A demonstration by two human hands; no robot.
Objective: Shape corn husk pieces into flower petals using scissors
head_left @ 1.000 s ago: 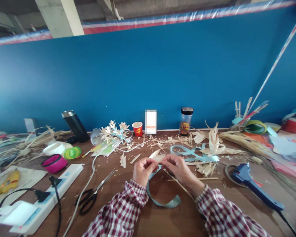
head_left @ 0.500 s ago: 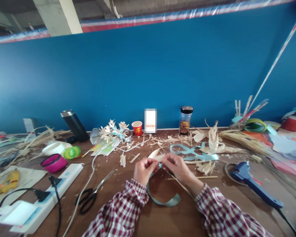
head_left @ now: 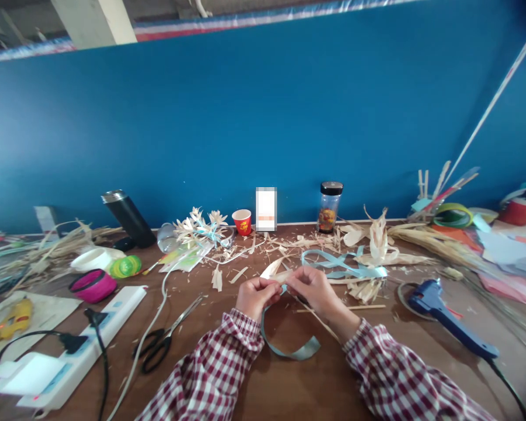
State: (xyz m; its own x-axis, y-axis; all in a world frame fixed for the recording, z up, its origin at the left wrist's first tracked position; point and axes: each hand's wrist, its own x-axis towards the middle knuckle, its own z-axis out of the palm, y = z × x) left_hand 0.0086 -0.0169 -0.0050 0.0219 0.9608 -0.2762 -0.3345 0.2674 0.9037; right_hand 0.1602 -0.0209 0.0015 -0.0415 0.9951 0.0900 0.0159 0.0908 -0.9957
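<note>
My left hand [head_left: 255, 298] is closed in a pinch on a pale strip of corn husk [head_left: 270, 269], whose pointed end stands up past the fingertips. My right hand [head_left: 319, 293] pinches the same husk from the other side, so the fingertips of both hands nearly meet. From between the hands a light blue ribbon [head_left: 304, 352] hangs and curls onto the table. A thin pale stem [head_left: 326, 327] slants down beneath my right hand; where its upper end goes is hidden by the fingers.
Black-handled scissors [head_left: 158, 346] and a white power strip [head_left: 76, 356] lie left. A blue glue gun [head_left: 449, 321] rests right. Behind are husk flowers [head_left: 201, 227], a red paper cup [head_left: 242, 223], a lidded jar [head_left: 330, 209], looped blue ribbon [head_left: 333, 263] and scattered husk scraps.
The view has tilted down slightly, so the things stand a little higher in it. Both hands keep their pinch, with only slight shifts of the fingers at the husk.
</note>
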